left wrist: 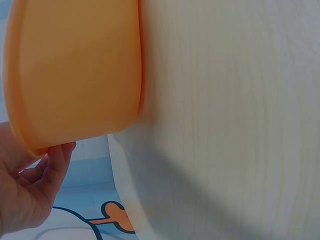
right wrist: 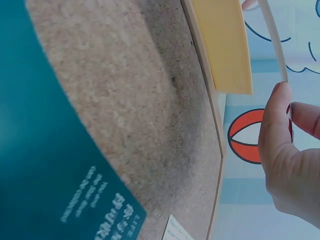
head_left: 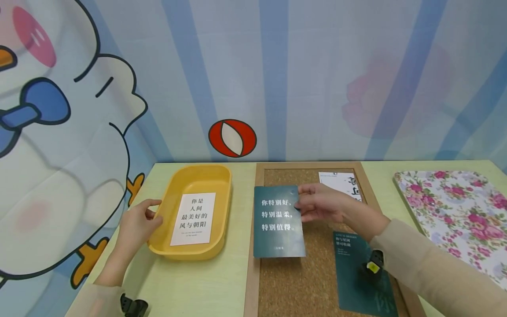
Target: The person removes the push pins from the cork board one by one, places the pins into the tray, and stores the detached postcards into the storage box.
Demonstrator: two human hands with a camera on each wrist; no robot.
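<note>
My right hand (head_left: 322, 203) pinches the right edge of a teal card with white Chinese lettering (head_left: 277, 242), held over the left part of a wood-framed cork board (head_left: 289, 288). In the right wrist view the card appears nearly edge-on (right wrist: 275, 42) between thumb and fingers. At left, my left hand (head_left: 136, 226) grips the left rim of a yellow plastic tray (head_left: 225, 193). The left wrist view shows its fingers (left wrist: 59, 167) against the tray's outer wall. A white card with black Chinese lettering (head_left: 192, 219) lies inside the tray.
Another teal card (head_left: 356, 281) lies on the cork board's right side, partly under my right forearm. A white card (head_left: 336, 180) is at the board's top right, partly covered by my hand. A floral-patterned board (head_left: 455, 211) lies at far right. A printed cloth backdrop (head_left: 309, 79) hangs behind the table.
</note>
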